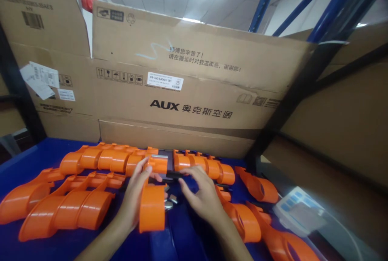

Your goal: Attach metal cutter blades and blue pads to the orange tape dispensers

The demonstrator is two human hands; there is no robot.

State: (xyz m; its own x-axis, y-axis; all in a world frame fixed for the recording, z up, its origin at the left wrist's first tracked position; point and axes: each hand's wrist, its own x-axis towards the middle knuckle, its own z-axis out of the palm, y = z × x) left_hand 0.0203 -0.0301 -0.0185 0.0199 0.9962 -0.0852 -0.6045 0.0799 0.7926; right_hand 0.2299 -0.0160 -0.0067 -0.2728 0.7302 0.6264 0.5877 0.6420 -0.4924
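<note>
My left hand (138, 188) is closed around an orange plastic part (152, 208), whose wide curved band hangs below the fingers. The upper end of this part sticks out to the right, above my thumb. Between the fingertips of my right hand (201, 194) is a short black piece (174, 175), its left end at the orange part's upper end. Whether the black piece is inside the part or only touching it, I cannot tell. Small metal pieces (172, 199) lie just below, between the hands, partly hidden.
Similar orange parts (66, 210) lie in rows on the blue surface (10, 249), left, behind and right. A white device with blue keys (298, 208) and a cable sits at the right. A cardboard wall (197, 91) stands behind, with a dark post (273, 131) at right.
</note>
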